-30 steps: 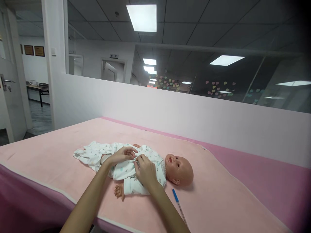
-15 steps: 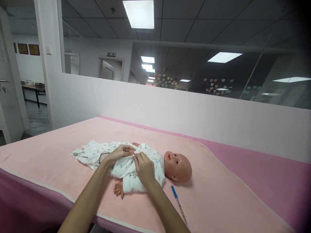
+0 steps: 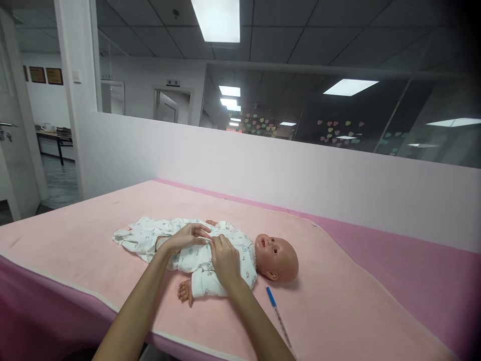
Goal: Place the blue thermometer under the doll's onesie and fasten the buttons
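Observation:
A baby doll (image 3: 278, 259) lies on its back, head to the right, dressed in a white printed baby outfit (image 3: 205, 281). Over the belly, my left hand (image 3: 187, 237) is closed, its fingertips pinching the front of the outfit. My right hand (image 3: 226, 258) meets it there from the chest side, fingers bent and closed on the same cloth. The fingertips of both hands nearly touch, and what lies between them is partly hidden. Below the doll's head rests a slim clear stick with a blue cap (image 3: 271, 297), resembling a thermometer; my right forearm is close to it.
A pale pink padded sheet (image 3: 338, 311) covers the table, with darker pink cloth (image 3: 424, 250) at its right and front edges. Behind it stands a white half wall (image 3: 263, 165) topped with glass. An open door (image 3: 18, 130) is at the far left.
The view has shifted very slightly. Both hands stay at the doll's belly with barely any movement of the fingers.

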Motion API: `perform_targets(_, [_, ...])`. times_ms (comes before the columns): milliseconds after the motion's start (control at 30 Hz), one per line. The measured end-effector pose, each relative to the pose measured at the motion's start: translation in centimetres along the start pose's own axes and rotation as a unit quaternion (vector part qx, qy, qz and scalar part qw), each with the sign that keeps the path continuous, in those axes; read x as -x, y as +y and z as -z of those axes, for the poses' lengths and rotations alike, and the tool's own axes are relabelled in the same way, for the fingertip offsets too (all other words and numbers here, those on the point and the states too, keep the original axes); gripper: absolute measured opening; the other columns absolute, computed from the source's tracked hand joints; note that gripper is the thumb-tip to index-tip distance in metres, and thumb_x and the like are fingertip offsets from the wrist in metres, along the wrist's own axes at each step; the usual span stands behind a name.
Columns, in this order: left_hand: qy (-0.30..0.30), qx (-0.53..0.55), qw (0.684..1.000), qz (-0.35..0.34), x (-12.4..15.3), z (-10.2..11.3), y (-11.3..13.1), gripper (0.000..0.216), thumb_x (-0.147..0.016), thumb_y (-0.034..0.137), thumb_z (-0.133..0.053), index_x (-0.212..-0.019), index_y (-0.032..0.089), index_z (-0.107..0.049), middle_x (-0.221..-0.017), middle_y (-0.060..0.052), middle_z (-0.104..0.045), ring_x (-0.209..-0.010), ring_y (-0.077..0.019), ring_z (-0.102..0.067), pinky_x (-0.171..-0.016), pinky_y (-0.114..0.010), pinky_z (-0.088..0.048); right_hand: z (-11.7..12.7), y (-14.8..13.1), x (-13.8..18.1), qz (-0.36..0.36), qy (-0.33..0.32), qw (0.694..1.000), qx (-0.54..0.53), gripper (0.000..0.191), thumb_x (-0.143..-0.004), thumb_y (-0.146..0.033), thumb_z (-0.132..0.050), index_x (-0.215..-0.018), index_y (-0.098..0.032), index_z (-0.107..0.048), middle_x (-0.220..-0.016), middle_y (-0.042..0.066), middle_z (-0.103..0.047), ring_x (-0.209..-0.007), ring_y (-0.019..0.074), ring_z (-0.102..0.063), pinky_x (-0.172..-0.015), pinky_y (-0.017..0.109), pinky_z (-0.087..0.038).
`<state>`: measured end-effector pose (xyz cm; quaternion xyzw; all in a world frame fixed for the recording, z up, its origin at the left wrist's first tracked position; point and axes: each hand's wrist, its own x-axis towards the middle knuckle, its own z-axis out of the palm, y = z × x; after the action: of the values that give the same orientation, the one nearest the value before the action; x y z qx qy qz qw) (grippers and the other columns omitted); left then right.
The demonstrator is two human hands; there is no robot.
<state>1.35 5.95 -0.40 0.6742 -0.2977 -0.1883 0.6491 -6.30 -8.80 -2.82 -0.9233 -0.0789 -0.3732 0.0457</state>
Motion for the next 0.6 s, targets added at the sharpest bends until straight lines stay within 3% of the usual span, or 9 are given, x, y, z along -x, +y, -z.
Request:
perform_targets(267, [0.013,-0.04,0.999,0.014,0.16,-0.09,0.39,0.034,-0.06,0.023,-0.067,-0.091,0.014,-0.059,-0.088,-0.007,-0.065,-0.084,-0.0171,-0.059,-0.074,-0.027,-0.043,0.22,0.0,-0.12,-0.019,-0.004,0.999,-0.039,0.013,-0.088,-0.021,-0.039,-0.088,-0.022,-0.051,-0.079,0.0,-0.055,-0.07,0.0126,-0.051,-0.052,0.024,-0.028])
perform_targets(600, [-0.014,-0.042,0.999,-0.003,0.05,-0.14,0.28,0.026,-0.062,0.02,-0.062,-0.087,0.015,-0.058,-0.085,-0.005,-0.062,-0.085,-0.016,-0.057,-0.074,-0.026,-0.041,-0.01,0.03,-0.14,-0.031,-0.006,0.998,-0.058,0.011,-0.088,-0.022,-0.038,-0.084,-0.021,-0.049,-0.078,-0.001,-0.054,-0.068,0.0122,-0.049,-0.052,0.023,-0.027])
